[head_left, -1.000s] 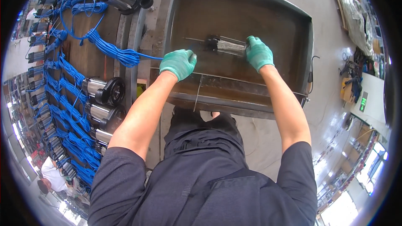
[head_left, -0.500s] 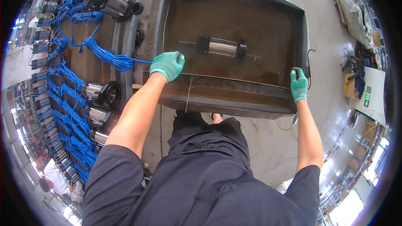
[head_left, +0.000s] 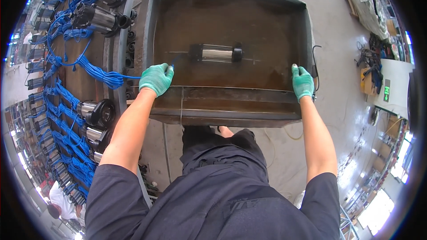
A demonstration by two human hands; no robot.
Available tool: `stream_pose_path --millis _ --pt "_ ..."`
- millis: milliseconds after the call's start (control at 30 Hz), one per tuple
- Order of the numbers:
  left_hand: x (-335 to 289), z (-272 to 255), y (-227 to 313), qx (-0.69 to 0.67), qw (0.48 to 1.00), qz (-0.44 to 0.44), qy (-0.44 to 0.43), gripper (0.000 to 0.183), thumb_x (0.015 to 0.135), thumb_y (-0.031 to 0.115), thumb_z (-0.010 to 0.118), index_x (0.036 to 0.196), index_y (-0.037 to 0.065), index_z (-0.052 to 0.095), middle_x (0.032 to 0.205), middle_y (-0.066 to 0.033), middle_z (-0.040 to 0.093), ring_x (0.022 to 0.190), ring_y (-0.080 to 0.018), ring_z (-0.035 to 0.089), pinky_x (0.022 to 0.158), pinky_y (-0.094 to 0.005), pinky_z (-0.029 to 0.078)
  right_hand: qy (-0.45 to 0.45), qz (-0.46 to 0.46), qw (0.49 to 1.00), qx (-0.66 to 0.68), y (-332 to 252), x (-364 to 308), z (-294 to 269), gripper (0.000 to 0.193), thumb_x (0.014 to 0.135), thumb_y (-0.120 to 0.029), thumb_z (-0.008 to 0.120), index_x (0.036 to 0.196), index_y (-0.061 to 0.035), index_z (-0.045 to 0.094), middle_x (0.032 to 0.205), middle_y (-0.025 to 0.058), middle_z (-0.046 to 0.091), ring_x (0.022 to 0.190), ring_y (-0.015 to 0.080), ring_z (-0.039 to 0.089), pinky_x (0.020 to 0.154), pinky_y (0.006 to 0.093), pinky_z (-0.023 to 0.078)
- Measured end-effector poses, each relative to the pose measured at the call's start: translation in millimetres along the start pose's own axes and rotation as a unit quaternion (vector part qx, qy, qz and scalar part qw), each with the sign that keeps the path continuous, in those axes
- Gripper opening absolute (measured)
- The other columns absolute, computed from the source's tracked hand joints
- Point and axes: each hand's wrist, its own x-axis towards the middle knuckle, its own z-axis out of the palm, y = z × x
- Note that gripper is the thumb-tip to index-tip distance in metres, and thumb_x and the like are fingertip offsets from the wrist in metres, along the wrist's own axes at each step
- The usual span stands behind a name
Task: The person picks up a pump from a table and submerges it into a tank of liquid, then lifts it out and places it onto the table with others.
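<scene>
A metal-bodied submersible pump (head_left: 217, 53) with black ends lies on its side in the brownish water of a rectangular metal tank (head_left: 227, 90). My left hand (head_left: 157, 79), in a green glove, is closed round a blue cable (head_left: 130, 77) at the tank's left side. From that hand the cable runs left to a tied blue coil (head_left: 102, 74); a short blue bit shows past the fingers over the water. At the right wall, my right hand (head_left: 303, 82), gloved the same, is closed over the rim. The fingers' far side is hidden.
On the left, a bench carries several more pumps (head_left: 100, 19) and many blue cable coils (head_left: 66, 122). A black cord (head_left: 315, 58) hangs outside the tank's right wall. A person in white (head_left: 62, 201) is at the far lower left. A wrapped pale bundle (head_left: 364, 9) lies at far right.
The whole view has shifted, so the tank, pump and bench sit further left in the picture. Both hands keep about the same places on the tank; the pump shows no clear movement in it.
</scene>
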Motion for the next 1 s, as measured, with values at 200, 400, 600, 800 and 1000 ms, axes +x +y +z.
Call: stream_pose_path --millis 200,400,600,800,1000 --pt "-1.6 0.6 -0.1 0.003 1.0 0.005 0.017 0.035 0.101 0.037 0.051 0.094 0.008 0.069 0.09 -0.0221 0.07 0.091 -0.0456 0.065 0.08 -0.0545 0.051 -0.022 0.024 0.998 -0.059 -14.7 -8.0 -6.3 0.048 0.099 -0.056 0.049 0.098 -0.0136 0.073 0.099 0.0195 0.073 0.096 0.0441 0.067 0.085 0.0523 0.052" --pt "-0.8 0.8 -0.7 0.0 1.0 0.011 0.022 0.034 0.101 0.037 0.051 0.094 0.008 0.069 0.09 -0.0221 0.07 0.09 -0.0455 0.065 0.079 -0.0542 0.051 -0.027 0.016 0.997 -0.076 -11.2 -4.4 -4.1 0.047 0.1 -0.053 0.048 0.1 -0.0128 0.072 0.1 0.0226 0.072 0.097 0.0458 0.067 0.085 0.0543 0.052" --pt "-0.9 -0.5 1.1 0.012 1.0 0.003 0.011 0.038 0.102 0.04 0.049 0.093 0.009 0.069 0.093 -0.0215 0.071 0.093 -0.0443 0.066 0.082 -0.0533 0.052 -0.026 0.023 0.996 -0.08 -11.3 -4.8 -2.5 0.045 0.101 -0.05 0.048 0.1 -0.0123 0.072 0.101 0.0229 0.072 0.097 0.0459 0.067 0.085 0.055 0.052" --pt "-0.1 -2.3 2.9 0.017 1.0 -0.005 -0.005 0.038 0.101 0.04 0.049 0.094 0.009 0.069 0.094 -0.0216 0.071 0.094 -0.0443 0.066 0.083 -0.0535 0.052 -0.03 0.027 0.996 -0.079 -12.6 -5.0 -4.6 0.043 0.101 -0.049 0.048 0.102 -0.0125 0.072 0.102 0.0225 0.072 0.098 0.0458 0.067 0.086 0.0552 0.052" --pt "-0.1 -0.1 0.5 0.023 1.0 -0.007 0.001 0.039 0.101 0.041 0.048 0.094 0.009 0.07 0.094 -0.0215 0.072 0.094 -0.0439 0.067 0.084 -0.0533 0.053 -0.037 0.034 0.995 -0.082 -14.4 -3.9 -4.7 0.043 0.101 -0.048 0.048 0.103 -0.0129 0.072 0.102 0.0223 0.072 0.098 0.0456 0.067 0.087 0.0548 0.052"
